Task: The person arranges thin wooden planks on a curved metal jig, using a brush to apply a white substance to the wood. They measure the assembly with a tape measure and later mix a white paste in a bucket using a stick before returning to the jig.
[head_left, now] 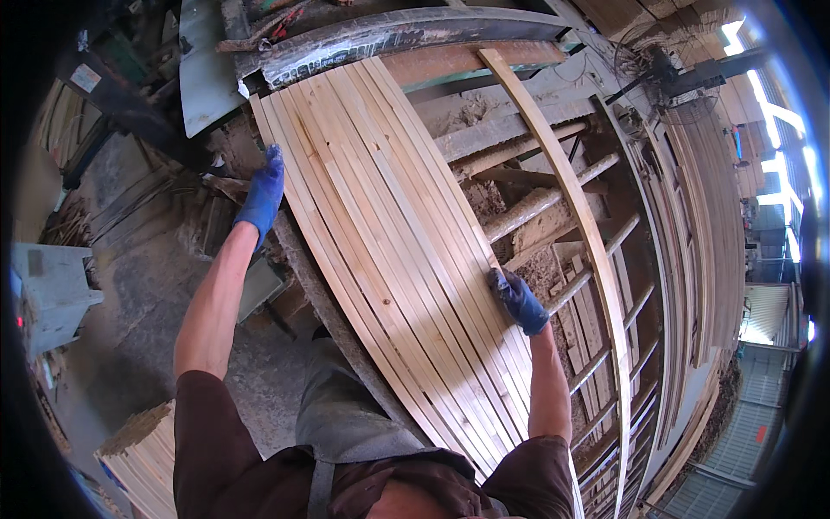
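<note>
A row of long, pale wooden strips (380, 233) lies side by side in front of me, running from upper left to lower right. My left hand (262, 197), in a blue glove, rests against the row's left edge near its far end. Its fingers look stretched out along the wood; part of them is hidden. On the opposite edge, closer to me, my right hand (519, 301) wears a darker blue glove. Its fingers are curled in at the side of the outermost strip. The strips lie close together, with thin dark gaps between some.
Right of the row is a metal roller frame (540, 212) with one long single strip (575, 195) lying across it. A dark metal beam (406, 39) crosses the far end. Stacked boards (700, 251) stand farther right. A fan (666, 73) is at upper right; more cut wood (143, 458) lies lower left.
</note>
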`<state>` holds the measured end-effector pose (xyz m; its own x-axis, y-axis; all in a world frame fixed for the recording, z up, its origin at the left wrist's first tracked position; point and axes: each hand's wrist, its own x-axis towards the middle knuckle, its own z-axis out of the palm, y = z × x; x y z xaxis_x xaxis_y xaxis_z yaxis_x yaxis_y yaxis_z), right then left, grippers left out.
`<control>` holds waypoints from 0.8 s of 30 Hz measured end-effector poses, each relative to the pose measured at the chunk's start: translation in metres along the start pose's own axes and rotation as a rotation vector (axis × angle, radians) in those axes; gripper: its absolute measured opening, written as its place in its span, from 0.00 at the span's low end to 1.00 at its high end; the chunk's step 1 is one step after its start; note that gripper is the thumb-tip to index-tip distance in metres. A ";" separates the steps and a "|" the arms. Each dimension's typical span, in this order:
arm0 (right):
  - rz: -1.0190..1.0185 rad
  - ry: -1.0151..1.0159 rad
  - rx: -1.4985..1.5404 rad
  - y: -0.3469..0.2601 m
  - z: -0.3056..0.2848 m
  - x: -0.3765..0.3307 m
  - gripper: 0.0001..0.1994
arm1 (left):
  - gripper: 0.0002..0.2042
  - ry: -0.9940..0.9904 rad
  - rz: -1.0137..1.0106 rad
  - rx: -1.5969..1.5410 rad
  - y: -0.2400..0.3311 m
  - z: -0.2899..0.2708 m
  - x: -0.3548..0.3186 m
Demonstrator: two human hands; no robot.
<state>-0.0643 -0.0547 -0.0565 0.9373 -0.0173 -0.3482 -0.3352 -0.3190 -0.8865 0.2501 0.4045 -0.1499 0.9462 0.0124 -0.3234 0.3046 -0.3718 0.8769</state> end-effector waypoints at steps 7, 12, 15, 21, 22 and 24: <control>-0.011 0.037 0.000 0.000 -0.003 -0.007 0.21 | 0.35 0.070 0.130 0.229 -0.007 0.002 -0.011; 0.124 0.079 0.097 0.007 -0.001 -0.010 0.21 | 0.46 0.140 0.240 0.198 -0.015 -0.002 -0.019; 0.172 0.118 0.118 0.011 -0.003 -0.015 0.23 | 0.44 0.162 0.168 0.146 0.016 -0.002 -0.036; 0.187 0.107 0.189 0.023 -0.007 -0.010 0.24 | 0.42 0.180 0.078 0.177 0.000 -0.007 -0.030; 0.172 0.084 0.231 0.023 -0.009 -0.008 0.24 | 0.41 0.206 0.104 0.181 -0.002 -0.008 -0.029; 0.140 0.031 0.313 0.024 -0.014 -0.008 0.25 | 0.41 0.255 0.157 0.191 -0.004 -0.008 -0.030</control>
<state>-0.0787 -0.0754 -0.0701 0.8807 -0.0707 -0.4683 -0.4698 -0.0050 -0.8828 0.2220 0.4132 -0.1405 0.9841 0.1634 -0.0695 0.1498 -0.5542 0.8188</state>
